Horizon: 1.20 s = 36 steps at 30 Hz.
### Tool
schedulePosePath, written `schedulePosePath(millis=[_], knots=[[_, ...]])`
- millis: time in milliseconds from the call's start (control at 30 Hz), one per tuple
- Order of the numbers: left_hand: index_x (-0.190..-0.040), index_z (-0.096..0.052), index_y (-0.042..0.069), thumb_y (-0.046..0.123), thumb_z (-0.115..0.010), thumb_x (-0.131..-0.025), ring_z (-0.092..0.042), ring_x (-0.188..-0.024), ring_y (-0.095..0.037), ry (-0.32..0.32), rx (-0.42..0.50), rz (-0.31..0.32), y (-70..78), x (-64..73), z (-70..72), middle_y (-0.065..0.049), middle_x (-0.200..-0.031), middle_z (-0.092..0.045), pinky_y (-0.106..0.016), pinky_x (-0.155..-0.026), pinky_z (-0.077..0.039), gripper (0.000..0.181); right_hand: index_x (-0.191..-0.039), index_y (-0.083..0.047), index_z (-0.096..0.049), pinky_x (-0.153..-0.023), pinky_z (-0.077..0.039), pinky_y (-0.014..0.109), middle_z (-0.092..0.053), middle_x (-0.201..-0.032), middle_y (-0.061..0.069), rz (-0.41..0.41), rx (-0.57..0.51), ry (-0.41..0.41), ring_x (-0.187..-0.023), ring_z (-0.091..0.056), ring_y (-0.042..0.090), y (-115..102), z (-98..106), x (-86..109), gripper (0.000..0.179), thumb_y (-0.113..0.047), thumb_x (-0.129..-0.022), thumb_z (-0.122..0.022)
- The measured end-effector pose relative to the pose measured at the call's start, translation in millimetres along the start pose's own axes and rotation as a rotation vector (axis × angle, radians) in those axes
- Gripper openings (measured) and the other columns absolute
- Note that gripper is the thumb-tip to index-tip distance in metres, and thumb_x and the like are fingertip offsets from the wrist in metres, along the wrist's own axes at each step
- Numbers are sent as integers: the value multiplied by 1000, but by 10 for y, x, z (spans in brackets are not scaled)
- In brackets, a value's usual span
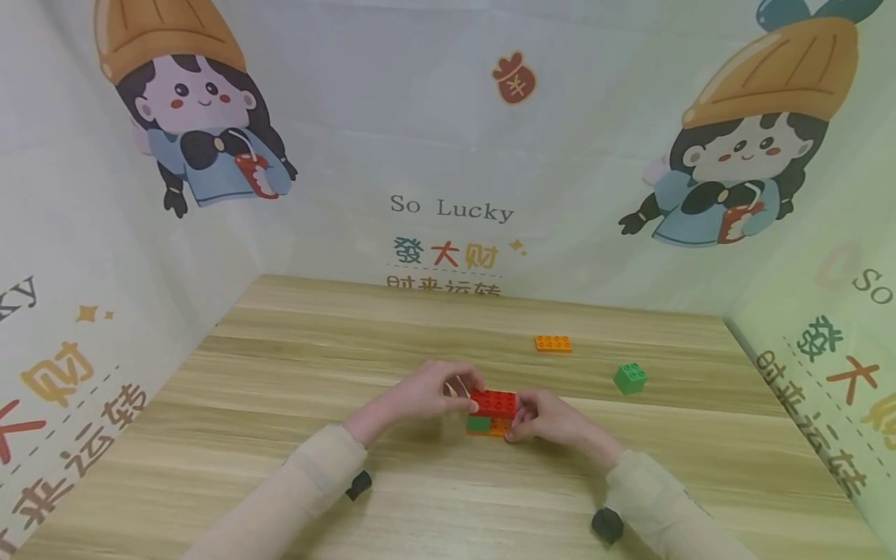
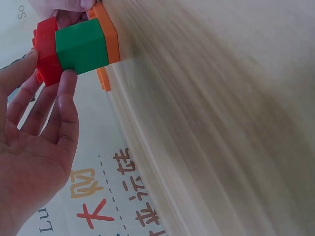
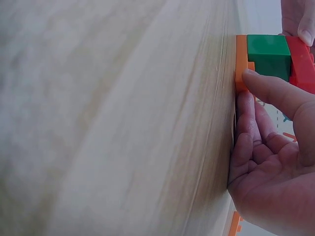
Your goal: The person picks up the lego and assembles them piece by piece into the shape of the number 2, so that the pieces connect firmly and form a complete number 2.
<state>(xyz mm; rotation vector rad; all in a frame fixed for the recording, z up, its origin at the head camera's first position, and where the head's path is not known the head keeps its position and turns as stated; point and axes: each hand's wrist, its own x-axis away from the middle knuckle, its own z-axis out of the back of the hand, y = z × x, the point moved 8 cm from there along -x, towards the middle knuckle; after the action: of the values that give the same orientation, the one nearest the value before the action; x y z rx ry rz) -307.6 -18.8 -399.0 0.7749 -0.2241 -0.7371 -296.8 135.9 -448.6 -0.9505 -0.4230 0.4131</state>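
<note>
My left hand (image 1: 427,393) pinches a red studded toy brick (image 1: 498,402) by its left end, thumb on the near side. Below the red brick (image 2: 47,49) is a green block (image 2: 81,46), mounted on the left part of a flat orange studded plate (image 1: 499,428). The red brick looks slightly tilted on the green block and overhangs to the right, above bare orange studs. With thumb and fingers my right hand (image 1: 549,416) grips the right end of the orange plate (image 3: 241,59), low at the tabletop.
Farther back on the wooden table (image 1: 280,373) lies another orange plate (image 1: 553,344). A separate green block (image 1: 631,378) stands behind and right of my right hand. Dark objects (image 1: 359,485) show by both wrists. A printed cloth (image 1: 336,155) encloses the table's back and sides.
</note>
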Motion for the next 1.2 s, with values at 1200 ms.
schedulePosePath(millis=[1200], knots=[[-103,-67,21,19,-74,-88,-65,-88,-8,16,-19,-17,-20,1,6,5,-99,-72,-24,-75,-55,17,-100,0,-64,-64,-45,20,-63,-82,2,27,48,-31,-73,-53,13,-42,31,18,23,-11,-83,-76]])
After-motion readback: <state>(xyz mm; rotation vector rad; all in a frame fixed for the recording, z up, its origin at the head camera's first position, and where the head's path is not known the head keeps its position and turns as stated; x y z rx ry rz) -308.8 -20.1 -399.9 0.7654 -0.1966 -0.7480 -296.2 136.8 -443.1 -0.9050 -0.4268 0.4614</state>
